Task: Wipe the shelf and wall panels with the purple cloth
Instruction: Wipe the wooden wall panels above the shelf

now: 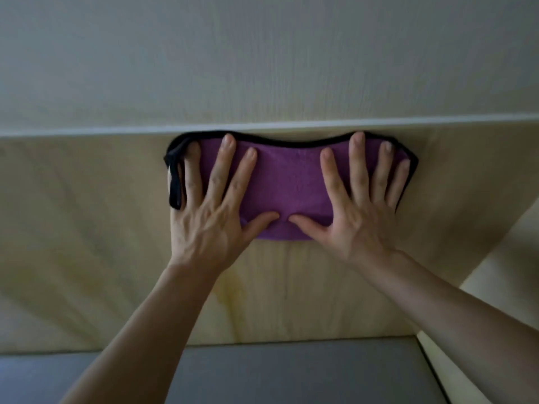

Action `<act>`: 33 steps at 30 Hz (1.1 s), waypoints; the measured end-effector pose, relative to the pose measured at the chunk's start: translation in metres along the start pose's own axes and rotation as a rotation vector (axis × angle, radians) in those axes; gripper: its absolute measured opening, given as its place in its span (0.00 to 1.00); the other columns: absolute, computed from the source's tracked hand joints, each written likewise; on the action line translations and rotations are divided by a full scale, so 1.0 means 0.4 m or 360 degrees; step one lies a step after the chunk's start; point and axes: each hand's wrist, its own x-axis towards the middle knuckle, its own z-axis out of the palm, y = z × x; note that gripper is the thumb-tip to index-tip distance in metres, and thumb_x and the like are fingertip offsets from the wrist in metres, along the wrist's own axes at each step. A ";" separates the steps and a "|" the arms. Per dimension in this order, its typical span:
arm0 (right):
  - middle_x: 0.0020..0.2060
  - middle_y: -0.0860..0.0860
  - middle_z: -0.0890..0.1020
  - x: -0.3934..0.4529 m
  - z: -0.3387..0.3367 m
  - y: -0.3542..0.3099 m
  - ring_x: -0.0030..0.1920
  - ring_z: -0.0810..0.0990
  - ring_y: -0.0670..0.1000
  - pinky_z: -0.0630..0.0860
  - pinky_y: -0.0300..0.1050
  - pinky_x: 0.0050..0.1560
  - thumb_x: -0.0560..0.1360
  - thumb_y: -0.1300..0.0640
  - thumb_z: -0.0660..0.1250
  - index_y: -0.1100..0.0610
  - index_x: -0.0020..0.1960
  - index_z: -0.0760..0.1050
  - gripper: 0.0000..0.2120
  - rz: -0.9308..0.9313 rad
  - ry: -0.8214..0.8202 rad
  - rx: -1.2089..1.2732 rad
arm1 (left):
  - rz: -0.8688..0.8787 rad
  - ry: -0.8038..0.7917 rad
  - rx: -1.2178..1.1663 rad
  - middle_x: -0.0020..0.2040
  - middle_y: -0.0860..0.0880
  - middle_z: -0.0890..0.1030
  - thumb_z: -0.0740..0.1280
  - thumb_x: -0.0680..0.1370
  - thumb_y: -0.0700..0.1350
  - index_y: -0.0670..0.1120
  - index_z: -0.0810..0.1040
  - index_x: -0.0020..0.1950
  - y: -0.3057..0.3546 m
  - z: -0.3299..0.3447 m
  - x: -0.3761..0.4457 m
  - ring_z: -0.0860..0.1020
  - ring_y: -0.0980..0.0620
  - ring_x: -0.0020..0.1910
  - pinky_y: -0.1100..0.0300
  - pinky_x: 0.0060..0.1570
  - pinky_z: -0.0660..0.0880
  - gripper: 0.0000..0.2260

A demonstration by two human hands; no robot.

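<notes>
While you press the purple cloth (pixel 287 185) flat against the wall panel (pixel 87 228) just under the white ledge (pixel 116 130), left hand (pixel 210 220) and right hand (pixel 357 220) spread wide, gripping nothing; uneven pressure could bunch it or let it slip.

this looks like the inside of a fitted cupboard or shelf recess in a home, though the narrow view shows no wider room. a pale, wood-grain laminate back panel (pixel 87 228) stands upright and meets a matching overhead panel (pixel 262 53) along a thin white edge strip (pixel 87 131). a side panel (pixel 495 272) of the same finish closes the right. a flat grey shelf (pixel 291 371) lies along the bottom. a yellowish stain (pixel 230 290) marks the back panel.
</notes>
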 end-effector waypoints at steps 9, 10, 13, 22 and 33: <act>0.77 0.59 0.59 -0.008 0.043 -0.145 0.75 0.54 0.68 0.43 0.69 0.75 0.74 0.26 0.61 0.50 0.80 0.55 0.44 -0.0029 0.0095 -0.0032 | -0.0009 -0.0002 0.0020 0.80 0.46 0.46 0.56 0.76 0.74 0.52 0.44 0.81 -0.129 0.022 -0.065 0.51 0.30 0.75 0.48 0.75 0.33 0.43; 0.77 0.58 0.58 -0.026 0.056 -0.161 0.75 0.54 0.68 0.43 0.68 0.75 0.74 0.26 0.60 0.50 0.80 0.55 0.44 -0.0039 0.0077 -0.0029 | -0.0028 -0.0051 -0.0001 0.79 0.46 0.45 0.55 0.76 0.74 0.52 0.43 0.81 -0.138 0.026 -0.090 0.50 0.30 0.75 0.48 0.75 0.32 0.43; 0.76 0.57 0.57 -0.081 0.085 -0.182 0.75 0.53 0.66 0.41 0.67 0.76 0.74 0.25 0.60 0.49 0.80 0.55 0.44 -0.0092 0.0061 -0.0074 | -0.0039 -0.0061 -0.0048 0.79 0.46 0.44 0.54 0.76 0.74 0.52 0.42 0.81 -0.143 0.050 -0.165 0.51 0.29 0.74 0.48 0.75 0.31 0.43; 0.81 0.49 0.39 -0.333 0.212 -0.241 0.80 0.35 0.56 0.40 0.65 0.77 0.73 0.24 0.60 0.46 0.82 0.43 0.49 -0.0141 0.0005 -0.0079 | -0.0035 -0.0195 -0.0170 0.80 0.45 0.41 0.58 0.74 0.71 0.52 0.41 0.81 -0.127 0.141 -0.397 0.53 0.26 0.69 0.47 0.74 0.32 0.45; 0.81 0.48 0.37 -0.625 0.345 -0.306 0.79 0.33 0.56 0.37 0.65 0.76 0.71 0.23 0.62 0.45 0.82 0.41 0.52 -0.0101 -0.0115 -0.0062 | -0.0087 -0.0331 -0.0309 0.80 0.43 0.36 0.64 0.72 0.69 0.51 0.36 0.80 -0.077 0.270 -0.700 0.56 0.26 0.66 0.33 0.68 0.51 0.51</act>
